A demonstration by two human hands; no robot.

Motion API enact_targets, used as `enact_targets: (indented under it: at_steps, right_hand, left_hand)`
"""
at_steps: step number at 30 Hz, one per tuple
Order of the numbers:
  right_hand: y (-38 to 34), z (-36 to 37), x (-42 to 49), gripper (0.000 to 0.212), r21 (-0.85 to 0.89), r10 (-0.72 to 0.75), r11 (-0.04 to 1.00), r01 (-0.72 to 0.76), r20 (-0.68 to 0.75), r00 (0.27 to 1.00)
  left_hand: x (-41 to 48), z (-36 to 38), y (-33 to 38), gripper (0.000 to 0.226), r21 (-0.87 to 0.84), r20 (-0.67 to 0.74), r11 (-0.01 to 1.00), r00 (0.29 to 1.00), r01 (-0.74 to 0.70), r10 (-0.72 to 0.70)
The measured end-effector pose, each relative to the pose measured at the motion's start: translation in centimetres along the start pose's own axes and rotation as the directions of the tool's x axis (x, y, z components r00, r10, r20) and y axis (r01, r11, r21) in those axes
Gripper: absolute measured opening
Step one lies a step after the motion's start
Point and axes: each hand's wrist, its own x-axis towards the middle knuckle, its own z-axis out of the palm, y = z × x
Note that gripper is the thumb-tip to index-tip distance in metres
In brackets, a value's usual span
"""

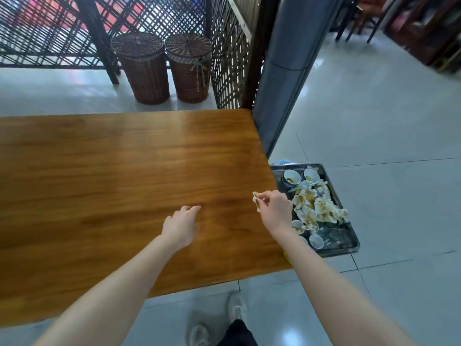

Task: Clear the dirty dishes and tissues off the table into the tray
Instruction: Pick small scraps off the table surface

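Surface: wooden table [124,171], warm orange-brown, straight grain, glossy, with a pale sheen across its far half. Floor [386,121] around it is pale grey tile with thin dark joints, reflective.

Beyond the table's far edge: two round wicker baskets [144,68], dark brown and lidded, standing side by side against a dark lattice screen [50,28]. At the table's far right corner stands a smooth grey column [287,71].

Right of the table, lower than its top: metal tray [345,242], rectangular, dull grey, partly tucked behind the table edge. In it is a heap of crumpled tissues [316,206], white with brown stains, plus small white bowls [291,177] with sauce residue at its far end and a white spoon [316,240] at its near end.

Left hand [182,226]: over the table's near right part, fingers loosely extended, holding nothing. Whether it touches the wood I cannot tell.

Right hand [275,211]: at the table's right edge, just beside the tray, thumb and fingertips pinched together on a small crumpled tissue scrap [255,197].

Hard to make out: what supports the tray; a blue object [282,162] past the tray's far rim, mostly hidden; dark furniture far right of the table, blurred. Below the table's near edge are two pale shoes [237,308], one blurred.
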Motion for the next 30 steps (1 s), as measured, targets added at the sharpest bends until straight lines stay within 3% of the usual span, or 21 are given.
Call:
enact_targets:
  at_steps: [14,30]
  right_hand:
    - [10.4,-6.9,-1.2,0.015,0.054,0.117,0.992,-0.116,-0.021,0.993]
    - [28.1,-16.2,3.2,0.012,0.061,0.086,0.994,-0.088,0.024,0.996]
  left_hand:
    - [0.0,1.6,9.9,0.055,0.014,-0.011,0.995,0.995,-0.096,0.096]
    - [2.0,7.1,29.4,0.051,0.01,-0.076,0.997,0.994,-0.076,0.077]
